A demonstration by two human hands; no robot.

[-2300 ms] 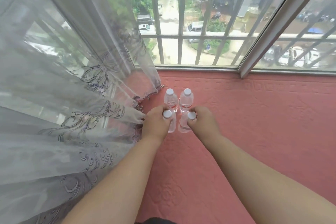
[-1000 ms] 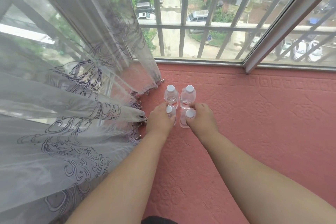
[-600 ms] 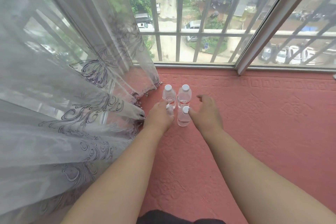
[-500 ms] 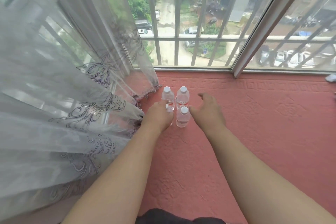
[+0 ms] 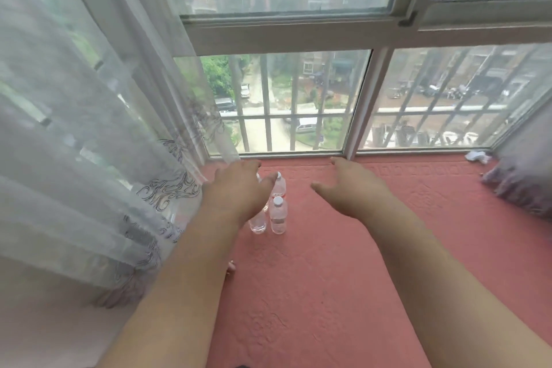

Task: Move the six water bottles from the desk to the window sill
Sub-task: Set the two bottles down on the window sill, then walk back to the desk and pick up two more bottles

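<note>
Small clear water bottles with white caps stand upright in a tight cluster on the pink window sill [image 5: 328, 263]. The front right bottle [image 5: 278, 215] is in full view. Behind it stands another bottle [image 5: 279, 185]. Only the base of the front left bottle [image 5: 258, 223] shows under my wrist. My left hand [image 5: 239, 188] hovers over the cluster with relaxed fingers and holds nothing. It hides the left bottles' tops. My right hand [image 5: 346, 188] is raised to the right of the bottles, fingers spread, empty.
A sheer patterned curtain [image 5: 89, 143] hangs at the left, its hem lying on the sill beside the bottles. The window frame [image 5: 355, 116] and outer bars close off the back. A purple fringed cloth [image 5: 519, 188] and a white scrap [image 5: 478, 156] lie at the far right.
Both hands have let go of the front two bottles and lifted away, fingers loosened. The head has pulled back and tilted up, so the bottles look smaller and more window shows.
</note>
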